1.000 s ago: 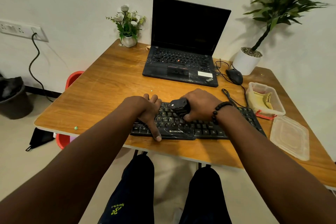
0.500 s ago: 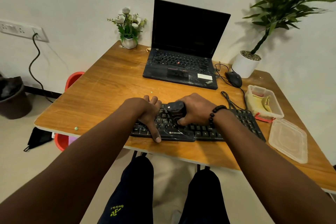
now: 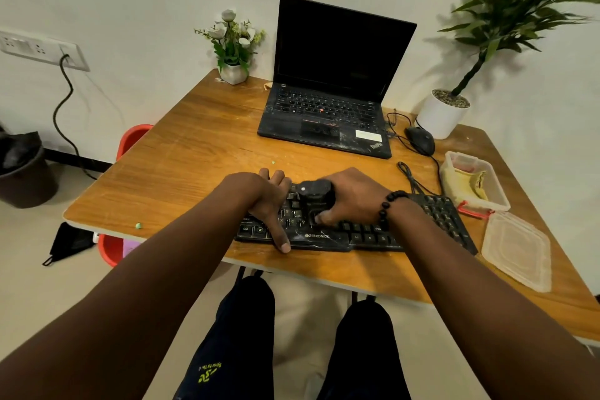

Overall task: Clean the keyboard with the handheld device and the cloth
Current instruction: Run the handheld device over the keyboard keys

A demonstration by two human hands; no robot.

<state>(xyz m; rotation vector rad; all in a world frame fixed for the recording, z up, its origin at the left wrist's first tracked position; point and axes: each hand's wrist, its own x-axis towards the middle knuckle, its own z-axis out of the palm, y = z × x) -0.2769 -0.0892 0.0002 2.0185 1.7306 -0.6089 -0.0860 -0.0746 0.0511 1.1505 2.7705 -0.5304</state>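
Note:
A black keyboard [image 3: 435, 211] lies along the near edge of the wooden table [image 3: 194, 153]. My right hand [image 3: 354, 195] grips a small black handheld device [image 3: 316, 193], which stands on the keys left of the keyboard's middle. My left hand [image 3: 269, 201] lies over the keyboard's left end with straight fingers; its thumb reaches down over the front edge and the fingers lie over the back edge. A yellowish cloth [image 3: 467, 182] sits in a clear plastic box [image 3: 496, 201] at the right.
An open black laptop [image 3: 328, 120] stands behind the keyboard, with a mouse [image 3: 420, 140] and cables to its right. The box's loose lid [image 3: 516, 250] lies at the right front. A flower pot [image 3: 233, 73] and a white planter [image 3: 441, 114] stand at the back.
The device and my right hand have slid slightly left along the keys. My left hand has stayed on the keyboard's left end. The camera has shifted a little.

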